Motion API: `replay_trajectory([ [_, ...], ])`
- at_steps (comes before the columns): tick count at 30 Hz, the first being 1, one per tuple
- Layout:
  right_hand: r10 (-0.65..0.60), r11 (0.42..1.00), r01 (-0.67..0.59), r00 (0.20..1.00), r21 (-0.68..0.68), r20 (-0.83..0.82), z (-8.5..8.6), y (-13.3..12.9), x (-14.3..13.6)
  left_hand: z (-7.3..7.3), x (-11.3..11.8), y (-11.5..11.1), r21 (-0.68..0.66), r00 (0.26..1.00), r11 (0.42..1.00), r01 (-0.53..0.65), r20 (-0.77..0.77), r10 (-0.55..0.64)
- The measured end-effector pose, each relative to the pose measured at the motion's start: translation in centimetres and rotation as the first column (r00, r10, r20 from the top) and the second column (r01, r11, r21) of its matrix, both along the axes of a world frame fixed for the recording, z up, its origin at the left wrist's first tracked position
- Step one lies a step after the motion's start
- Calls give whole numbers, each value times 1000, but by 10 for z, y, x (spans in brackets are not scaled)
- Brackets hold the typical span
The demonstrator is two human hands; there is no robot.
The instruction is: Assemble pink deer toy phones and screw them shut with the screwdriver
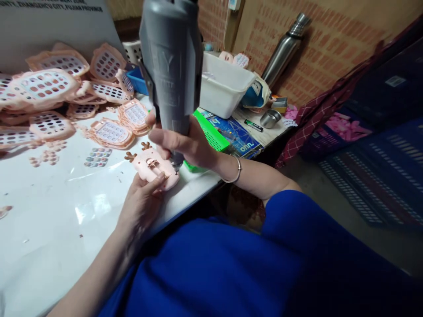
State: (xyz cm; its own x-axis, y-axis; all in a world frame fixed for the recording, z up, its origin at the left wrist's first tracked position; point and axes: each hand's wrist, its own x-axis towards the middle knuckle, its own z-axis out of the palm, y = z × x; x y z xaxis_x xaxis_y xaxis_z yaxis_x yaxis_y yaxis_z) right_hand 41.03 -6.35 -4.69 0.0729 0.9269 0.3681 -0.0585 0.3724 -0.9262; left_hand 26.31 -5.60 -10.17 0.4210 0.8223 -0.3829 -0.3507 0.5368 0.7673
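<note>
A grey power screwdriver (173, 66) stands nearly upright, and my right hand (185, 141) is wrapped round its lower part. Its tip meets the right end of a pink plastic casing (148, 164) with brown antlers, near a small screw. My left hand (147, 193) grips this casing at the table's front edge, thumb on top beside an opening with metal parts; the fingers beneath are partly hidden. Behind the casing lie stacked pink panels with keypad sheets (112, 132) and a cluster of small coloured buttons (98, 156).
Pink keypad panels (46, 83) are heaped at the back left. Behind my right hand are a green perforated tray (211, 134) and a white bin (224, 83). A steel bottle (284, 50) leans at the back; a metal cup (270, 119) stands at the right.
</note>
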Motion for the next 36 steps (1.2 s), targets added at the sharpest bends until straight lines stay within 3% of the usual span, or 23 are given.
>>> replay_trajectory([
  [3, -177, 980, 175, 984, 93, 8, 7, 13, 21, 0, 0, 0, -25, 999, 999, -35, -28, 35],
  [5, -359, 923, 350, 933, 160, 34, 7, 26, 38, -1, 1, 0, -49, 998, 997, -61, -22, 60],
  [7, -473, 872, 456, 879, 181, 62, 0, 39, 52, -1, 1, 1, -82, 996, 993, -90, -10, 89],
  [10, -547, 831, 534, 835, 155, 56, -14, 54, 66, 1, 2, 1, -125, 994, 987, -105, -4, 105],
  [14, -556, 829, 544, 827, 128, 87, -25, 63, 72, 4, 2, 2, -144, 993, 983, -114, -11, 114],
  [25, -569, 822, 564, 821, 76, 53, -26, 58, 71, 3, 1, 0, -139, 996, 986, -92, 5, 93],
  [29, -567, 821, 563, 823, 91, 30, -12, 56, 67, 4, 1, 0, -137, 995, 986, -93, 13, 96],
  [32, -550, 828, 539, 835, 154, 28, 4, 43, 49, 3, 0, 1, -126, 996, 988, -84, 15, 86],
  [36, -367, 922, 363, 930, 137, 9, 20, 9, 5, -1, 0, 2, -118, 995, 989, -87, 34, 91],
])
